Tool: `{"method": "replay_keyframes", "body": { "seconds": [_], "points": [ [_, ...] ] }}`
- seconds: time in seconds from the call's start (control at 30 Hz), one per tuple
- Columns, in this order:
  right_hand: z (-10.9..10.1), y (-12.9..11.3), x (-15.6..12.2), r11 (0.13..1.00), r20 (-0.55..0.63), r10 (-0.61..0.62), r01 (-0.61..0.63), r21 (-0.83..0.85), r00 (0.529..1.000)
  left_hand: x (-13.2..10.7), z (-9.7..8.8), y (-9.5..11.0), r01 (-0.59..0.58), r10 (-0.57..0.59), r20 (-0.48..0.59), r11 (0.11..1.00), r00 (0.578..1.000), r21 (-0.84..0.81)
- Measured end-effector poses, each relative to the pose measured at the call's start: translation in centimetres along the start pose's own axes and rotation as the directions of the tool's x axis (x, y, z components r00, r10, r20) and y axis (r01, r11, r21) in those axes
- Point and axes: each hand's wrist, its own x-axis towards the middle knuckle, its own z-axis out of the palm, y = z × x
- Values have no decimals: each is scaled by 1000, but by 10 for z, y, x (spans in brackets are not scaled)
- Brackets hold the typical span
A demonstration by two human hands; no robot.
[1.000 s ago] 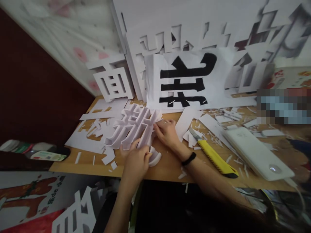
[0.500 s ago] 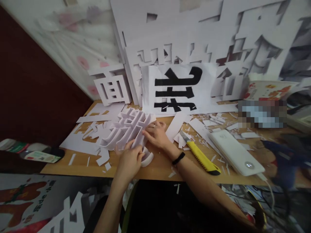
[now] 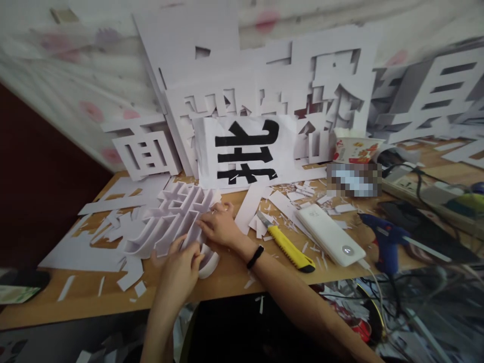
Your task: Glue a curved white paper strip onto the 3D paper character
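Observation:
A white foam-board character with thin upright walls lies on the wooden table, its hollow side facing up. My left hand is closed at its near edge, with thumb and fingers pinching a wall. From the right, my right hand presses its fingers against the character's side wall, the thumb over the upper edge. A curved wall strip at the near right end sticks out beside my left hand. Behind stands a paper sheet printed with a large black character. My fingers partly hide the walls they touch.
A yellow utility knife with its blade out lies right of my right forearm. Beyond it are a white power bank, a blue glue gun and a paper bowl. Foam scraps litter the table. Cut-out boards lean behind.
My view has turned to the right, so the table's things appear farther left and the glue gun shows fully. Both hands stay on the foam-board character in much the same grip.

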Motion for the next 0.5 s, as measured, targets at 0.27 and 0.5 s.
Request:
{"method": "replay_keyframes", "body": {
  "seconds": [0.27,0.5],
  "points": [
    [-1,1,0,999,23,-12,12,-31,1000,3,1,-6,-11,10,7,999,1000,38],
    [-2,1,-1,1000,35,1,0,-18,999,10,4,-8,-8,8,2,996,1000,89]
  ]
}}
